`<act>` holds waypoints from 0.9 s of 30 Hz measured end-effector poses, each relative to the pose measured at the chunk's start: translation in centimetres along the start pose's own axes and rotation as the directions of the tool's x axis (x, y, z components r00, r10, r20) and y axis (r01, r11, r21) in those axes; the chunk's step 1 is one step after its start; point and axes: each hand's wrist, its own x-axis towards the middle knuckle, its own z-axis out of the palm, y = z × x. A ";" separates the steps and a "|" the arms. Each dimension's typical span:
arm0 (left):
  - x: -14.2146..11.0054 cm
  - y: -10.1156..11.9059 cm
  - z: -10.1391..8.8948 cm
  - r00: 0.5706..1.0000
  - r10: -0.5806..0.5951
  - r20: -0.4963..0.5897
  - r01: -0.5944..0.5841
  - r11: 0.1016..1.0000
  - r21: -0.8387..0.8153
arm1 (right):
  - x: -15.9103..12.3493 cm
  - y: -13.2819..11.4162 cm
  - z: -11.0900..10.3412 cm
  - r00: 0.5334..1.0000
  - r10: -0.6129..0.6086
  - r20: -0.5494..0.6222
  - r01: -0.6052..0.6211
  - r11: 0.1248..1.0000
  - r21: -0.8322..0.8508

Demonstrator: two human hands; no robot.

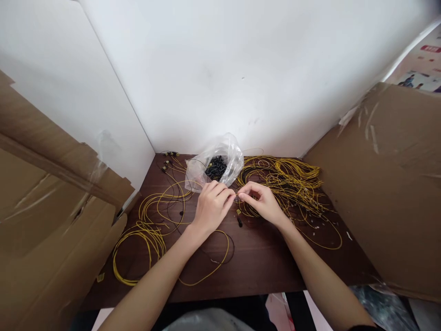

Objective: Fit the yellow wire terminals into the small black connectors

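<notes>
Bare forearms (155, 276) reach over a dark wooden tabletop (262, 262) to a short span of yellow wire (236, 193).

Left hand (212, 207) and right hand (263, 202) meet beside a clear plastic bag (197, 174) of small black parts (216, 168), thumb and fingertips of each nearly closed in a pinch on that wire; what else they may hide cannot be told. Beneath them lie a loose yellow piece (238, 212) and a black piece (240, 221). At back left, a few wire ends carry dark fittings (163, 168); loose yellow coils (156, 236) lie nearer. Right, a far bigger wire bundle (292, 172) has pale ends, seemingly unfitted, suggesting only a small share is finished.
</notes>
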 end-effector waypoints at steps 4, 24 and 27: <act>0.1 0.1 0.0 1.000 -0.029 0.000 0.029 0.999 -0.045 | 0.1 0.1 -0.2 1.000 0.008 0.020 -0.007 1.000 -0.007; 0.6 0.9 -0.1 0.968 -0.240 -0.072 0.185 0.878 -0.441 | -0.1 -0.2 1.1 0.986 0.167 -0.003 -0.139 0.829 0.542; 0.5 1.0 -0.1 0.960 -0.270 -0.070 0.204 0.851 -0.484 | -0.1 -0.1 1.4 0.985 0.172 -0.020 -0.132 0.821 0.556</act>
